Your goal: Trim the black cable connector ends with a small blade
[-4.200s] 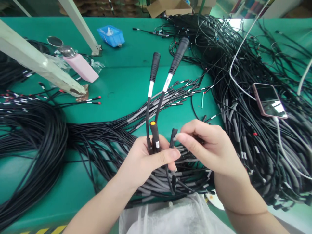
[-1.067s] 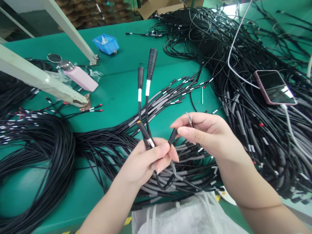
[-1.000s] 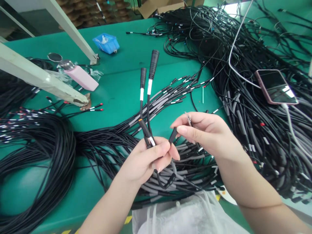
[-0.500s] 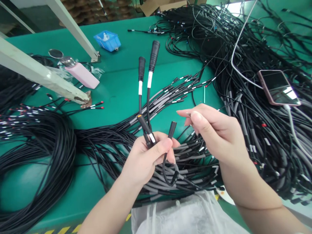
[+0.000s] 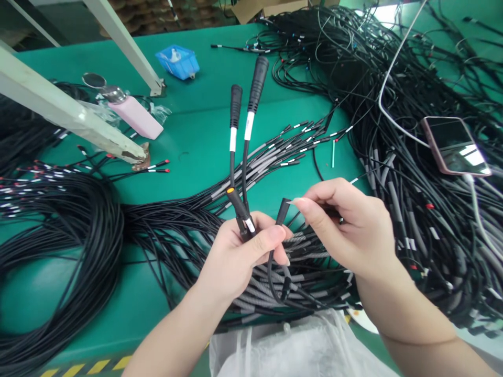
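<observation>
My left hand [image 5: 251,251] is closed around several black cable ends. Two long ribbed connectors [image 5: 257,84] with white labels stick up from it, along with a shorter connector [image 5: 236,201] that has an orange tip. Between its thumb and fingers it also pinches a thin cable that ends in a small black connector [image 5: 283,210], tilted up to the right. My right hand [image 5: 338,225] is in a pinch, its thumb tip at the top of that small connector. Anything between its fingertips is too small to make out.
Bundled black cables [image 5: 184,225] lie under my hands, with a big coil [image 5: 94,235] on the left and a large heap [image 5: 377,99] on the right. A phone [image 5: 456,144] rests on the heap. Behind are a pink bottle [image 5: 137,115], blue bin [image 5: 178,63] and metal posts [image 5: 126,47].
My right hand has come left and slightly down, so its thumb tip now meets the small connector. My left hand keeps the same grip; the whole view has shifted slightly.
</observation>
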Available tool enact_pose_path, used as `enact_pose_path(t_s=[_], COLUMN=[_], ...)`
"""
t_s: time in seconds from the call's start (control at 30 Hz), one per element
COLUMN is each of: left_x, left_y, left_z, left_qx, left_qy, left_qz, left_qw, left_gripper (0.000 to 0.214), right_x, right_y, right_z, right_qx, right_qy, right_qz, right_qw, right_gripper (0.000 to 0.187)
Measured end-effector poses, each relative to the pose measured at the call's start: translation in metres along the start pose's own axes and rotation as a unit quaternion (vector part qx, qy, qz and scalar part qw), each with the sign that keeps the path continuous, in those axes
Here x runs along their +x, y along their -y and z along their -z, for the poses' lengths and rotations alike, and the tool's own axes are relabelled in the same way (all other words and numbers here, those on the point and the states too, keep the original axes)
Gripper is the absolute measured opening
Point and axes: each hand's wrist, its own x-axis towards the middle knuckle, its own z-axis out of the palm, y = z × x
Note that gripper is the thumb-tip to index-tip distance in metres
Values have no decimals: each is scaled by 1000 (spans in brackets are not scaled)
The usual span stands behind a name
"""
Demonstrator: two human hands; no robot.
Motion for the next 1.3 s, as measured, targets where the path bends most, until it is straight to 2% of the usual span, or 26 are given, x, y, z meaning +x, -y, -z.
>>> enact_pose_path(t_s=[0.13,0.3,0.4,0.57,0.73,1.07,1.3], left_x=[-1,-1,-1,-1,-1,-1,-4], left_y=[0,0,0,0,2,2,5], left_z=[-2,-2,-2,-3,-4,-8,-6], left_qx=[4,33,50,46,-14,-17,39], left_qy=[-6,-13,-25,-34,-31,-29,-55], left_qz=[0,-8,-8,-14,-23,-9,-11], left_qw=[1000,999,998,998,999,999,998], left_gripper=[26,30,32,32,31,41,41], right_x=[1,2,2,4,5,-2,-5], right_y=[-1,0,1,1,0,4,6], right_z=[2,4,4,7,5,4,6], right_qx=[6,73,87,182,179,108,56], right_qy=[15,80,71,151,54,63,92], right_qz=[-7,-56,-74,-129,-150,-82,-40], right_qw=[1000,993,991,963,971,989,993], right_gripper=[13,19,18,25,24,14,14])
